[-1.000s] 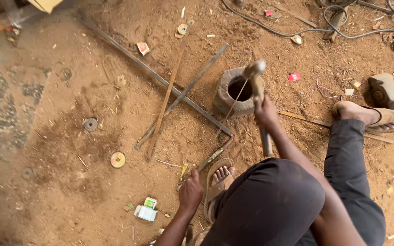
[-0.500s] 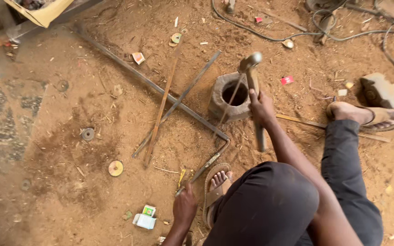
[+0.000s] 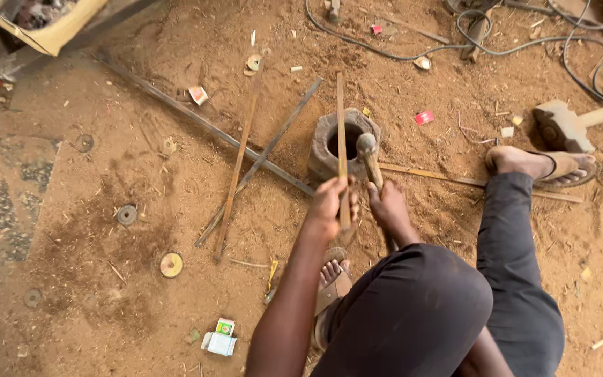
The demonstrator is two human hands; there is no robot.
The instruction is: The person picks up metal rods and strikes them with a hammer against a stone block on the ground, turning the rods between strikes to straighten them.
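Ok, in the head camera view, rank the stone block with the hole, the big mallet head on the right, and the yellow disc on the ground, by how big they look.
1. Stone block, largest.
2. Mallet head, slightly smaller; the two are close, so their order is unsure.
3. Yellow disc, clearly smallest.

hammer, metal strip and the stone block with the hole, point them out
hammer (image 3: pixel 366 145), head view, on its rounded metal head
metal strip (image 3: pixel 341 132), head view, on its shaft above the left hand
stone block (image 3: pixel 321 150), head view, on its left outer wall

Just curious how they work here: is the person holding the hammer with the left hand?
No, the right hand grips the hammer, while the left hand holds a thin rod over the block.
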